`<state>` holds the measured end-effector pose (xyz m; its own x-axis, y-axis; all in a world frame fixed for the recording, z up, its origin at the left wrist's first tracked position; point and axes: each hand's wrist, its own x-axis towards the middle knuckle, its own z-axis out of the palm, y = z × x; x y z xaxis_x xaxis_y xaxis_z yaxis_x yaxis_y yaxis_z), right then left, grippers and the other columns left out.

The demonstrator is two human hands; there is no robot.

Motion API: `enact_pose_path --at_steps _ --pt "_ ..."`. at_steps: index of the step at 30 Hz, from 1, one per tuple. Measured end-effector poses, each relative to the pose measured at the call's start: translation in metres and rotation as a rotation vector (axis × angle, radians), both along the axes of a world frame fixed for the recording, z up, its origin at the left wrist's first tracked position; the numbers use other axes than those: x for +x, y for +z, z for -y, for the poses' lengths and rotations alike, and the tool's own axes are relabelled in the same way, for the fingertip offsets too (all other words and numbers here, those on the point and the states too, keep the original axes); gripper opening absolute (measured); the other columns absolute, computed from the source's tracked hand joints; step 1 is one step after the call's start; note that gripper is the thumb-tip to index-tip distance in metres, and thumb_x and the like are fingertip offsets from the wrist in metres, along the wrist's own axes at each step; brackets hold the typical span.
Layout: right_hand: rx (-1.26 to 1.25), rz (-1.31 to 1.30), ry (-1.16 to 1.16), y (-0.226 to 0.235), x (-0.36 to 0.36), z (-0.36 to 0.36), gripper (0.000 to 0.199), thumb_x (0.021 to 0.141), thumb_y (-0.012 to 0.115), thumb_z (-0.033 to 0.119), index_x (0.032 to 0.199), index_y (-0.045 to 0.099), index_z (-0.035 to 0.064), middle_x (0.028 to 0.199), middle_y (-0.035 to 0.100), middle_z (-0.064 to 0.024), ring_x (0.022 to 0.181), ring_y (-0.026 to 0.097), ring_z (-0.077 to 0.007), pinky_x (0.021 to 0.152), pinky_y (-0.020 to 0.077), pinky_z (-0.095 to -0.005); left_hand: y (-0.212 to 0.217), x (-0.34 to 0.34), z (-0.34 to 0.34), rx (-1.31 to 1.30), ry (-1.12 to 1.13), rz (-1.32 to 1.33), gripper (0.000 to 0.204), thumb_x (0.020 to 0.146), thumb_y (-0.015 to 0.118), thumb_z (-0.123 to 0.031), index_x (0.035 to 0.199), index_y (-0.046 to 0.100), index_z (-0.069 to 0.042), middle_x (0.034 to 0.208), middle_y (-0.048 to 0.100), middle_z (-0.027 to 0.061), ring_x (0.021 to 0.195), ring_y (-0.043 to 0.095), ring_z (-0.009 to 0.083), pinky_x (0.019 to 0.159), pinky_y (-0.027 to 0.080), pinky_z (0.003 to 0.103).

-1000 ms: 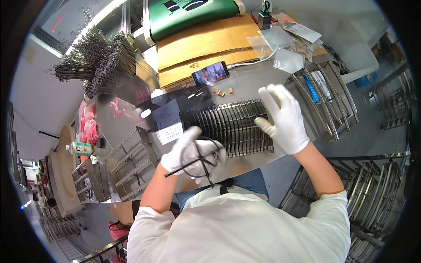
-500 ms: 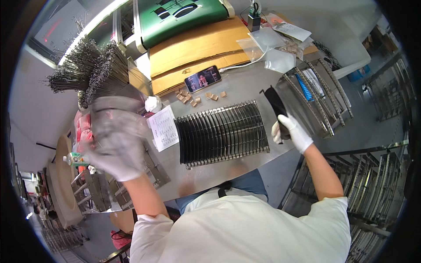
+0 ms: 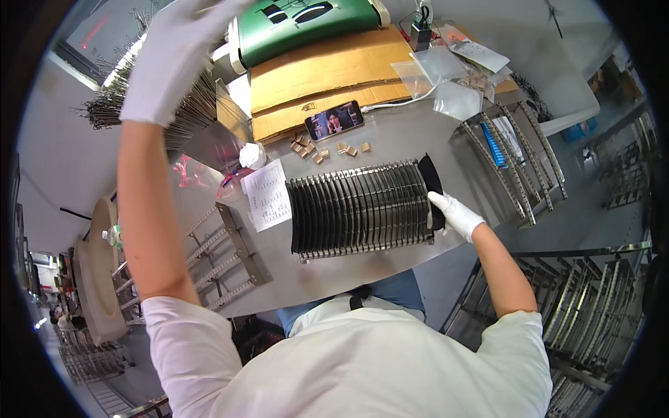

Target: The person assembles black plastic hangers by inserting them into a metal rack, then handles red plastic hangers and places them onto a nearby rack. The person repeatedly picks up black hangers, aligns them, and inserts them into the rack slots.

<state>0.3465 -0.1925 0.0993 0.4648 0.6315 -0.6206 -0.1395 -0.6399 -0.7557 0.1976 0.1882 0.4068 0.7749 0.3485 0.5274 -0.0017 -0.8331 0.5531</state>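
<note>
My right hand [image 3: 454, 214], in a white glove, is closed on the lower part of a black curved strip [image 3: 431, 175]. The strip stands along the right end of a metal rack [image 3: 362, 209], which is filled with a row of similar dark curved strips. My left hand [image 3: 174, 59], also gloved in white, is raised at the upper left. Its fingers stretch toward the left edge of a green conveyor belt [image 3: 261, 43], partly cut off by the picture's rim, with nothing visible in them. Dark pieces [image 3: 310, 14] lie on the belt.
A phone [image 3: 334, 120] leans by the cardboard [image 3: 327, 73], behind small tan blocks [image 3: 303, 146]. A written sheet [image 3: 267, 196] lies left of the rack. Slotted frames [image 3: 216, 254] stand left, another rack [image 3: 519, 164] right. Bundled wire rods [image 3: 195, 111] stand beneath my left arm.
My left hand has swung up and away toward the conveyor. My right hand has brought the black strip left and down against the rack's right end. The view has shifted slightly.
</note>
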Motion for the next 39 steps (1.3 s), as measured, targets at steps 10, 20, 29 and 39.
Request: enact_pose_path --at_steps 10,20,29,39 --pt "-0.309 0.833 0.245 0.038 -0.013 -0.013 0.074 0.106 0.036 0.060 0.164 0.021 0.0173 0.098 0.071 -0.0292 0.092 0.069 -0.0475 0.081 0.0516 -0.0555 -0.050 -0.099 -0.300 0.578 0.998 -0.531 0.053 0.099 0.060 -0.050 0.133 0.067 -0.011 0.129 0.068 0.0193 0.122 0.064 0.0369 0.105 0.047 0.046" --pt "-0.234 0.455 0.263 -0.025 -0.067 0.039 0.099 0.082 0.076 0.021 0.164 0.021 0.0117 0.099 0.072 -0.0243 0.091 0.070 -0.0417 0.086 0.0557 -0.0482 -0.021 -0.099 -0.203 0.929 1.206 -0.112 0.042 0.093 0.066 -0.041 0.119 0.072 -0.008 0.115 0.070 0.0236 0.109 0.066 0.0427 0.095 0.051 0.051" --pt "-0.154 0.995 -0.117 -0.084 -0.101 0.052 0.054 0.089 0.068 0.017 0.140 0.055 0.0041 0.091 0.069 -0.0240 0.086 0.066 -0.0436 0.081 0.0517 -0.0537 -0.008 -0.163 -0.287 0.805 0.929 -0.353 0.036 0.093 0.071 -0.030 0.120 0.067 -0.007 0.115 0.067 0.0235 0.108 0.065 0.0436 0.092 0.051 0.051" --pt "-0.221 0.981 -0.363 -0.104 -0.100 0.155 0.046 0.095 0.066 0.014 0.139 0.058 0.0050 0.102 0.071 -0.0237 0.092 0.067 -0.0425 0.082 0.0518 -0.0477 0.016 -0.198 -0.374 0.580 0.805 -0.262 0.028 0.095 0.071 -0.028 0.107 0.070 -0.003 0.095 0.074 0.0142 0.083 0.066 0.0246 0.078 0.049 0.038"
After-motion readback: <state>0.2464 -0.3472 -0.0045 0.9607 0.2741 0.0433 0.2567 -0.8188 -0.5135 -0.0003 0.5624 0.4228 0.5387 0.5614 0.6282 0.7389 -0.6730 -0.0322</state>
